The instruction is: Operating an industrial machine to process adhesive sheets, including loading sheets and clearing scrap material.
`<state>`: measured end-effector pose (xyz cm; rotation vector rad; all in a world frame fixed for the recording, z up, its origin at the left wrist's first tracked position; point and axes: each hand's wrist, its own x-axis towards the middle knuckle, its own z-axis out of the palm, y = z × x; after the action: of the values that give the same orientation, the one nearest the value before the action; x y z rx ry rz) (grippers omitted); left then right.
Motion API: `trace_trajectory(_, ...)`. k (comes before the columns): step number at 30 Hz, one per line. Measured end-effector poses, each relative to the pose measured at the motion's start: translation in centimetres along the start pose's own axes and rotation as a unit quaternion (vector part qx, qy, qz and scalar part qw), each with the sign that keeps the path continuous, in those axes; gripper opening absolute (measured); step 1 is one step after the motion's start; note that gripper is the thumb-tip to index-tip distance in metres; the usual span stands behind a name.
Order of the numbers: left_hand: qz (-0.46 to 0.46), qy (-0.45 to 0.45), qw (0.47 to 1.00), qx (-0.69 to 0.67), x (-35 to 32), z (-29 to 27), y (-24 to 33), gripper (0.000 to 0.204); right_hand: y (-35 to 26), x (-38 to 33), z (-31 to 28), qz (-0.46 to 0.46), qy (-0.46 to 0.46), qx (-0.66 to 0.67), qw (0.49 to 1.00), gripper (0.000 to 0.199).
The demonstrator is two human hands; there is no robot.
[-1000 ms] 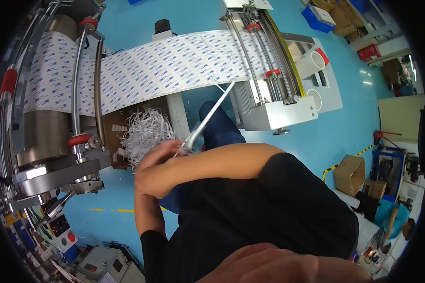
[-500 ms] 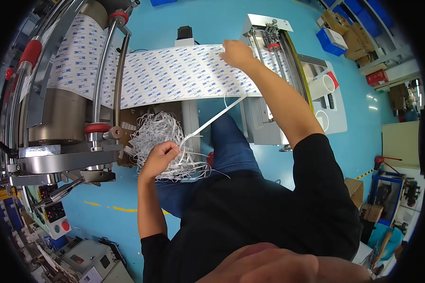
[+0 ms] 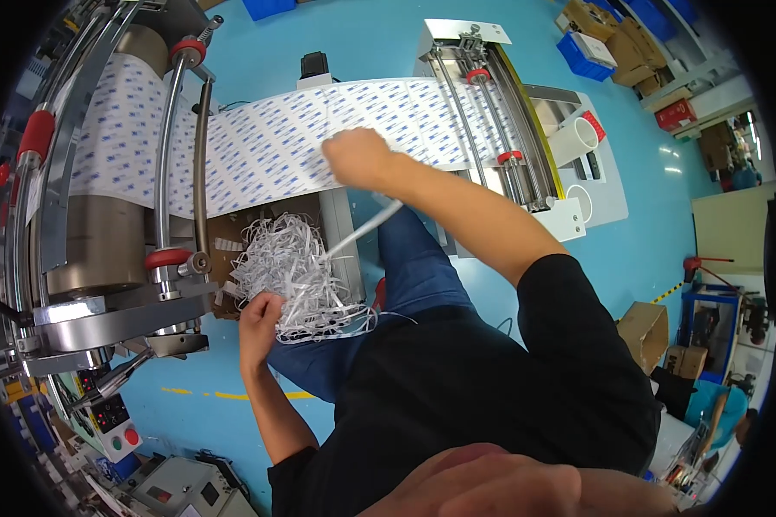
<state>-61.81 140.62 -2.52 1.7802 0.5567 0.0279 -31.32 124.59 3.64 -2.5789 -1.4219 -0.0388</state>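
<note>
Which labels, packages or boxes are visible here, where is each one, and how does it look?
Label web: white sheet with rows of small blue labels, stretched across the machine, under the right hand.
Cardboard box: brown, on the blue floor at right.
Blue bins: top right, holding brown cartons.
Control box: lower left, grey, with a red button.

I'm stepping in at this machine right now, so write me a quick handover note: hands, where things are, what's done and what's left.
Left hand: gripping the bundle of white paper strips over the cardboard box.
Right hand: resting on the printed label sheet between the rollers; grip cannot be told.
A long white strip runs from under the right hand down to the bundle.
Done: a large tangle of strips is gathered.
Left: the long strip is not yet gathered in; the bundle is still in hand.
</note>
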Motion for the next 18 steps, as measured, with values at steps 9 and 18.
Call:
trace_trajectory(9, -0.018, 0.088, 0.979, -0.182, -2.2, -2.3, -4.0, 0.018, -6.7, -1.8, 1.8, -0.046, -0.025, 0.131, 0.99, 0.015)
trace_trajectory(18, -0.099, -0.031, 0.907, -0.409, 5.6, 3.3, 5.3, 0.046, -14.5, -5.5, 4.1, -0.136, -0.036, 0.245, 0.959, 0.025)
